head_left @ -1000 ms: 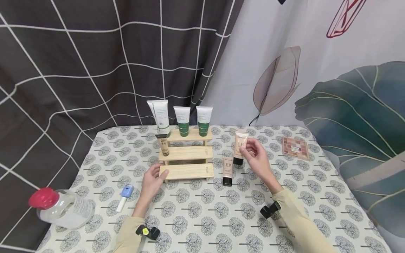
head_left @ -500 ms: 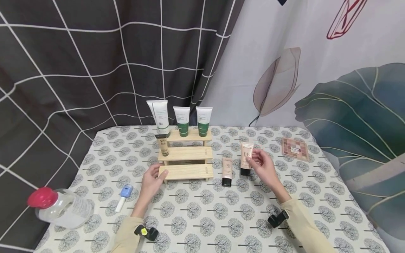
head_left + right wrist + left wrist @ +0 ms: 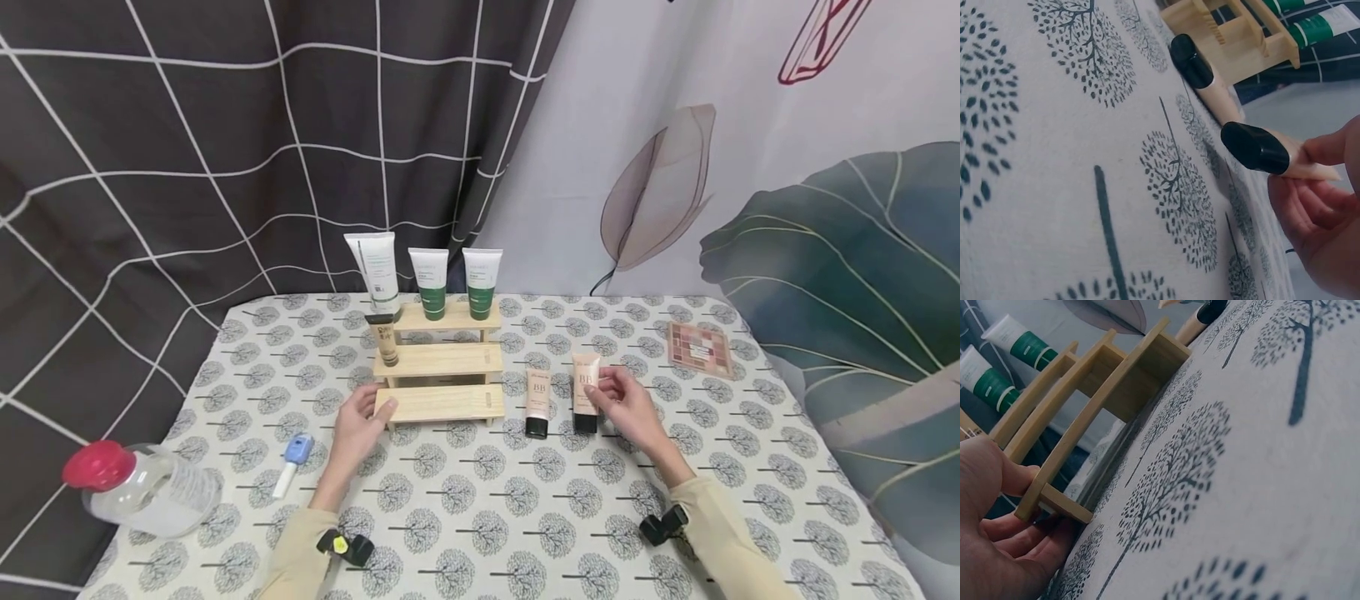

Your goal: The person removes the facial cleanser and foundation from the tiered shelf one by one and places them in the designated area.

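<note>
My right hand (image 3: pixel 630 410) pinches a pink BB cream tube (image 3: pixel 585 385) with a black cap between thumb and fingers; in the right wrist view its cap (image 3: pixel 1254 149) points down close over the tablecloth. Just left of it lies a second BB cream tube (image 3: pixel 537 402). My left hand (image 3: pixel 357 429) grips the left end of the lowest step of a three-step wooden display stand (image 3: pixel 442 403), thumb on top and fingers beneath. A small black-topped tube (image 3: pixel 385 340) stands on the middle step. Along the top step are a large white tube (image 3: pixel 377 271) and two green-and-white tubes (image 3: pixel 430 283).
A clear bottle with a red cap (image 3: pixel 99 465) lies at the front left, with a blue-and-white stick-like item (image 3: pixel 294 462) near it. An eyeshadow palette (image 3: pixel 701 348) lies at the back right. Curtains (image 3: pixel 247 150) hang behind the tree-print tablecloth (image 3: pixel 487 533).
My right hand has brought the BB cream tube rightward and toward me, lower beside the other tube. The left hand stays on the stand.
</note>
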